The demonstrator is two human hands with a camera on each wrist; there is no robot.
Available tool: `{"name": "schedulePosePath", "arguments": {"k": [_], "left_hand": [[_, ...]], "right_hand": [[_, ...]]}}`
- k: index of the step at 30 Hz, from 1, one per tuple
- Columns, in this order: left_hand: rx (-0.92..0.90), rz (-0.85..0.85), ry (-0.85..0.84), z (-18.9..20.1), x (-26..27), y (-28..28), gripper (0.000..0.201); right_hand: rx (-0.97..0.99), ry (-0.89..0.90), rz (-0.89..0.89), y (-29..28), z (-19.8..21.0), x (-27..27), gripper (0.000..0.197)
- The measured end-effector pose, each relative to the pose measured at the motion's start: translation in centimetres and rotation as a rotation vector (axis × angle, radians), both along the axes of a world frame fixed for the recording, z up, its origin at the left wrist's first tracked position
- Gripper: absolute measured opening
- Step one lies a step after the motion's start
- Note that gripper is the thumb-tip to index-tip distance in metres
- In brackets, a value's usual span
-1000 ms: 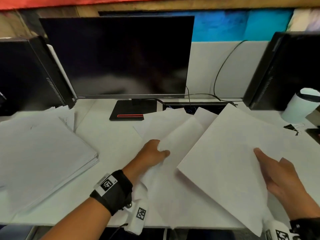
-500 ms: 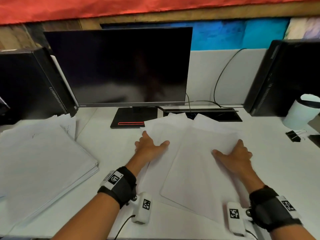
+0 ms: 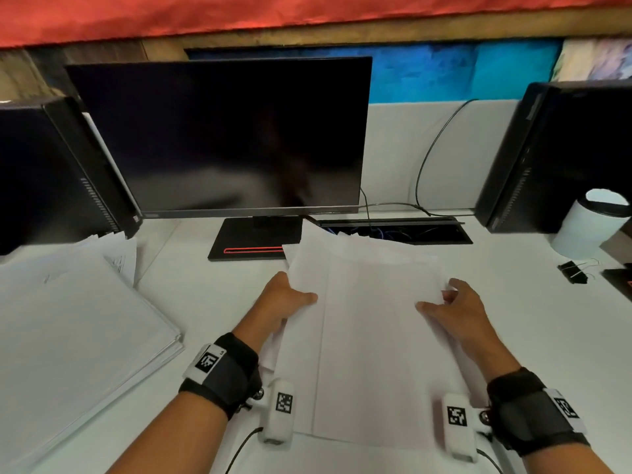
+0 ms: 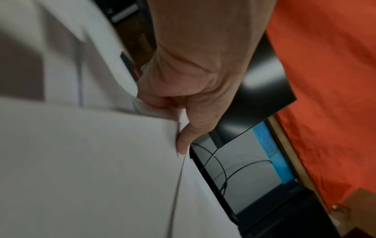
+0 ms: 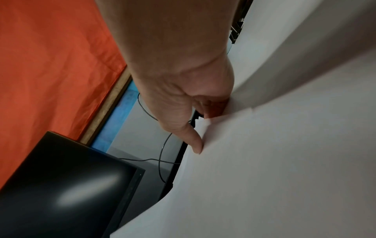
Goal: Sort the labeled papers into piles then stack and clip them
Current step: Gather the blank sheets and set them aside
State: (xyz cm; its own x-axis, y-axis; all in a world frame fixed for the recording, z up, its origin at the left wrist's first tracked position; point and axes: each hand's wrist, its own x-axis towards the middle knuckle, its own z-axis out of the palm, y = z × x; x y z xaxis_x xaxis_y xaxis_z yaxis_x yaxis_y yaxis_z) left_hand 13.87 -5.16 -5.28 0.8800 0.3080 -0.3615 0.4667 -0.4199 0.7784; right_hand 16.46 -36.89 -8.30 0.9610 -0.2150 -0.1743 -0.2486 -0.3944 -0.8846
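Observation:
A loose stack of white papers (image 3: 369, 336) lies on the white desk in front of me, its sheets slightly fanned at the far end. My left hand (image 3: 287, 299) grips the stack's left edge, thumb on top and fingers curled under it (image 4: 179, 116). My right hand (image 3: 448, 302) grips the right edge the same way (image 5: 201, 128), and the paper bulges there. A second, thicker pile of papers (image 3: 68, 330) sits at the left of the desk. Black binder clips (image 3: 574, 270) lie at the far right.
A dark monitor (image 3: 222, 131) on a black stand (image 3: 253, 241) is straight ahead, with a cable slot (image 3: 396, 230) behind the papers. Black computer towers stand at left (image 3: 51, 172) and right (image 3: 561, 155). A white cup (image 3: 591, 224) stands near the clips.
The right hand laid its sheet on the centre stack. Both hands then pressed flat on the papers and have now closed round the stack's side edges, drawing the sheets together.

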Motion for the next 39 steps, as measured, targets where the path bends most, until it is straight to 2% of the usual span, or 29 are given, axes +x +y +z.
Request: {"name": "schedulePosePath", "arguments": {"k": [2, 3, 5, 8, 11, 14, 16, 18, 20, 22, 24, 26, 29, 30, 32, 33, 35, 37, 39], "left_hand": [[0.145, -0.002, 0.003, -0.1, -0.4, 1.0, 0.06], [0.172, 0.004, -0.031, -0.1, -0.7, 1.6, 0.048], [0.171, -0.051, -0.097, 0.0, -1.3, 2.5, 0.027], [0.028, -0.11, -0.224, 0.3, -2.5, 3.1, 0.015], [-0.235, -0.037, -0.316, 0.6, -3.7, 3.3, 0.022], [-0.374, 0.015, -0.342, 0.5, -4.3, 3.2, 0.025], [-0.417, 0.06, -0.345, 0.4, -4.4, 2.8, 0.022], [-0.461, 0.102, -0.345, -0.1, -4.6, 2.2, 0.02], [-0.534, 0.136, -0.325, -0.5, -4.8, 1.5, 0.021], [-0.607, 0.145, -0.298, -0.6, -5.1, 0.8, 0.023], [-0.641, 0.141, -0.301, -0.4, -5.3, 0.4, 0.024], [-0.588, 0.144, -0.333, -0.4, -5.3, 0.7, 0.021], [-0.424, 0.094, -0.288, -0.6, -5.3, 1.2, 0.015], [-0.381, 0.032, -0.23, -0.6, -5.5, 1.2, 0.017], [-0.29, -0.141, -0.12, -1.0, -6.1, 0.7, 0.034], [-0.246, -0.21, -0.093, -1.1, -6.3, 0.4, 0.043], [-0.234, -0.225, -0.126, -1.1, -6.7, -0.2, 0.048], [-0.324, -0.132, -0.2, -0.8, -6.8, -0.5, 0.04], [-0.428, -0.04, -0.243, -0.3, -6.7, -0.4, 0.036]], "right_hand": [[-0.096, -0.038, 0.048, -0.4, -0.4, -0.6, 0.065], [-0.139, -0.057, 0.07, -0.6, -0.6, -0.9, 0.054], [-0.185, -0.063, 0.115, -0.7, -0.9, -1.2, 0.049], [-0.17, -0.032, 0.172, -0.5, -0.6, -1.3, 0.052], [-0.043, -0.042, 0.143, -0.7, -0.3, -2.0, 0.058], [0.016, -0.102, 0.063, -1.3, -1.1, -2.6, 0.044], [0.11, -0.167, -0.009, -1.6, -1.5, -3.0, 0.033], [0.201, -0.159, -0.036, -1.8, -1.6, -3.4, 0.036], [0.194, -0.143, 0.001, -2.0, -1.7, -3.8, 0.037], [0.168, -0.125, 0.069, -2.1, -2.0, -4.0, 0.03], [0.189, -0.104, 0.062, -2.3, -2.0, -4.3, 0.024], [0.297, -0.084, 0.002, -3.0, -1.8, -4.3, 0.023], [0.298, -0.155, -0.054, -3.7, -1.6, -4.6, 0.041], [0.28, -0.166, -0.08, -3.8, -1.6, -4.5, 0.04], [0.274, -0.204, -0.132, -3.3, -0.9, -4.8, 0.017], [0.238, -0.208, -0.139, -2.9, -0.5, -5.0, 0.019], [0.246, -0.183, -0.103, -2.4, -0.3, -5.4, 0.051], [0.227, -0.112, -0.047, -2.5, -0.4, -5.7, 0.079], [0.251, -0.046, -0.015, -3.2, -0.9, -5.9, 0.093]]}}
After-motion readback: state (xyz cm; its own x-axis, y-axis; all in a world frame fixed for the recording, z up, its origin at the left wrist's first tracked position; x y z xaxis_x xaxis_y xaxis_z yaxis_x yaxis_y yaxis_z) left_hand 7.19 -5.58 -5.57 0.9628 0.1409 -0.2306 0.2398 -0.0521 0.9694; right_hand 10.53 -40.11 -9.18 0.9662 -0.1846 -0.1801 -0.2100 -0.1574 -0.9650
